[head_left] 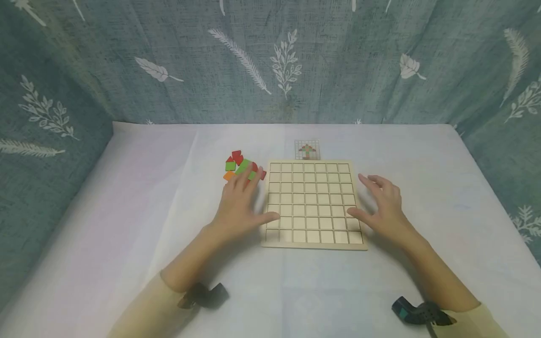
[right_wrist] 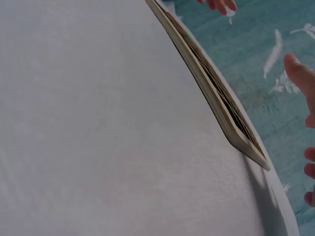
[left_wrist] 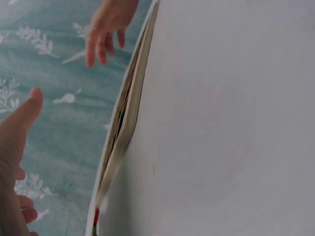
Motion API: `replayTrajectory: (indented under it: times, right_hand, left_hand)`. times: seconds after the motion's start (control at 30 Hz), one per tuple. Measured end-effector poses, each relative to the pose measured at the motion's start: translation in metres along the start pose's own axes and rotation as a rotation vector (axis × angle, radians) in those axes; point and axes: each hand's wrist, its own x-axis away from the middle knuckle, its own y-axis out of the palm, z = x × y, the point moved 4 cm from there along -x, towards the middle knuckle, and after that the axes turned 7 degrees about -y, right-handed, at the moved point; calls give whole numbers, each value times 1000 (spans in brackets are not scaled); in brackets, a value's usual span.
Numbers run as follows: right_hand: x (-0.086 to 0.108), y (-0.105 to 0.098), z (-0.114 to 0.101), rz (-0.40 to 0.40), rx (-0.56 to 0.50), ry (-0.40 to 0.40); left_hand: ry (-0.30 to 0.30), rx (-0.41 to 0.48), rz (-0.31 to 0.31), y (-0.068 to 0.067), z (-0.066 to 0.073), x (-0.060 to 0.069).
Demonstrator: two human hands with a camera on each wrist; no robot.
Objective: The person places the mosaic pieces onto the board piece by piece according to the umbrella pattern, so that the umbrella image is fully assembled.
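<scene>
A pale wooden grid board point(head_left: 314, 247) lies flat on the white table. The left hand point(head_left: 238, 204) hovers at its left side, fingers spread over a group of red, green and orange pieces point(head_left: 230, 166), thumb over the board's left edge. At the board's right side, the right hand point(head_left: 385, 211) is held with thumb over the edge and fingers loosely bent. Neither hand grips anything. Both wrist views show the board edge-on, with the left hand point(left_wrist: 15, 147) and the right hand point(right_wrist: 305, 93) beside it.
Behind the board lies a small card point(head_left: 307, 149) with a gridded picture of red, green and orange shapes. A teal curtain point(head_left: 253, 61) with white leaf prints stands behind the white table point(head_left: 190, 263) and along both sides. Each wrist wears a dark camera.
</scene>
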Motion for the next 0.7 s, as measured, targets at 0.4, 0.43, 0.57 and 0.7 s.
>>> replayTrajectory:
  times: [0.4,0.43,0.57,0.7]
  right_hand:
    - [2,0,24,-32,-105,167]
    - [3,1,26,-32,-109,174]
    - [3,5,32,-42,-117,192]
    - [4,6,36,-55,-92,181]
  left_hand:
    - [-158,197,-34,-9,-21,-15]
    - [-166,202,-35,-10,-23,-15]
    - [-211,220,-31,-11,-32,-20]
    - [-250,237,-22,-11,-41,-27]
